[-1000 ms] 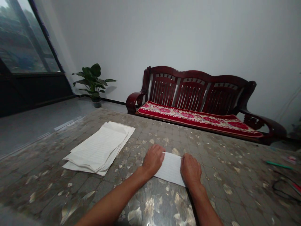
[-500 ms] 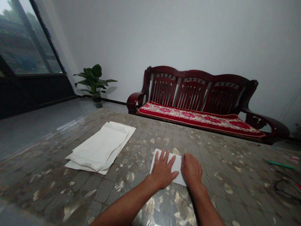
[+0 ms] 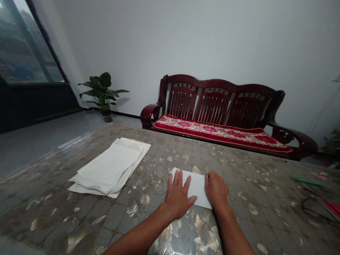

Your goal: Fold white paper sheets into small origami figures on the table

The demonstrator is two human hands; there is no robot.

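A small folded sheet of lined white paper point(image 3: 198, 186) lies on the patterned tabletop in front of me. My left hand point(image 3: 178, 196) rests flat on its left part, fingers spread and nothing gripped. At the paper's right edge, my right hand point(image 3: 216, 187) is curled closed with the edge against its fingers; its fingertips are mostly hidden. To the left lies a loose stack of lined paper sheets point(image 3: 114, 166), apart from both hands.
The table point(image 3: 148, 226) has a glossy tiled-look cover. A green pen-like stick point(image 3: 309, 182) and a dark cord point(image 3: 305, 207) lie at the right. Beyond stands a dark red wooden bench point(image 3: 212, 102) with a floral cushion; a potted plant point(image 3: 102, 92) is back left.
My left hand has left its curled hold at the paper's left edge and spread flat on the sheet, then slid slightly left. My right hand has stayed at the right edge.
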